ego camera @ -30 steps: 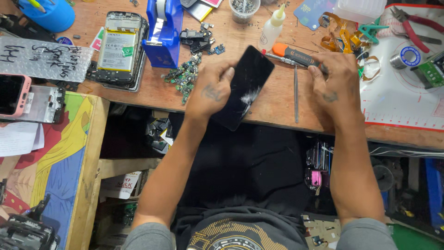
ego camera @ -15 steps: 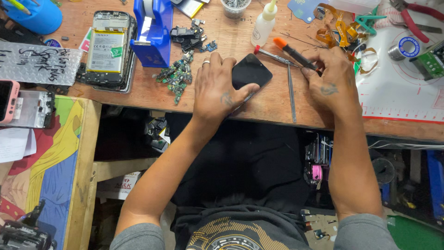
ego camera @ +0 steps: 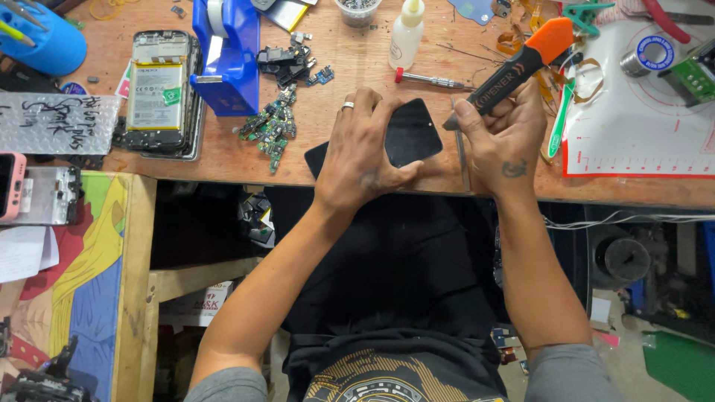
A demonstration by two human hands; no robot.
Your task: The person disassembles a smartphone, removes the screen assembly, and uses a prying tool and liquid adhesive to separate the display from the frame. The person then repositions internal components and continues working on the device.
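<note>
A black phone (ego camera: 411, 134) lies flat near the front edge of the wooden bench (ego camera: 223, 152). My left hand (ego camera: 366, 152) presses down on it, fingers spread, a ring on one finger. My right hand (ego camera: 503, 134) grips a screwdriver with a black and orange handle (ego camera: 525, 63), its tip down at the phone's right edge. A thin metal rod (ego camera: 460, 145) lies on the bench just right of the phone.
An opened phone with its battery showing (ego camera: 156, 93) lies at left beside a blue tape dispenser (ego camera: 227, 52). Loose green circuit parts (ego camera: 269, 123), a small red-tipped screwdriver (ego camera: 428, 78), a white glue bottle (ego camera: 406, 33) and a white work mat (ego camera: 640, 112) with a solder spool surround the hands.
My right hand picked up the black and orange screwdriver from the bench and brought its tip to the phone. My left hand shifted to cover the phone's left part.
</note>
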